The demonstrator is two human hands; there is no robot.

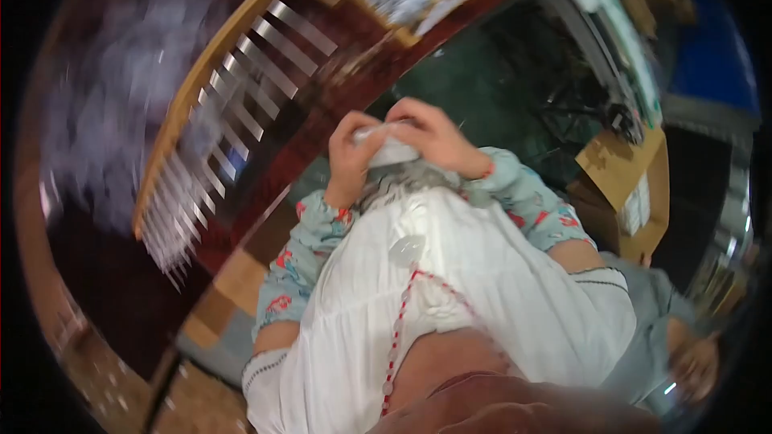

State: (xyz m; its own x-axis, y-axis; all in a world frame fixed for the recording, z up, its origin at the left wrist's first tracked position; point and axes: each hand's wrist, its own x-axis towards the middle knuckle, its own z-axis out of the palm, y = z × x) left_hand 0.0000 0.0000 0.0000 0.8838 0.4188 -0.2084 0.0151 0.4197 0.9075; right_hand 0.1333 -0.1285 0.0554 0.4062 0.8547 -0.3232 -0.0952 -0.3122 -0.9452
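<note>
My left hand (349, 159) and my right hand (441, 138) come together in front of my chest. Between them they grip a small white item (394, 153), its kind blurred and partly covered by my fingers. The fingers of both hands are bent, with the thumbs lying along the top of the item. A crumpled, greyish, see-through material (388, 181) shows just below it, against my white top. Patterned light-blue sleeve covers (527, 201) cover both forearms.
A wooden frame (181, 108) with a row of pale strips stands on a dark red table at left, beside a blurred pile of whitish pieces (137, 88). At right is an open cardboard box (655, 185). Another person's hand (693, 362) shows at lower right.
</note>
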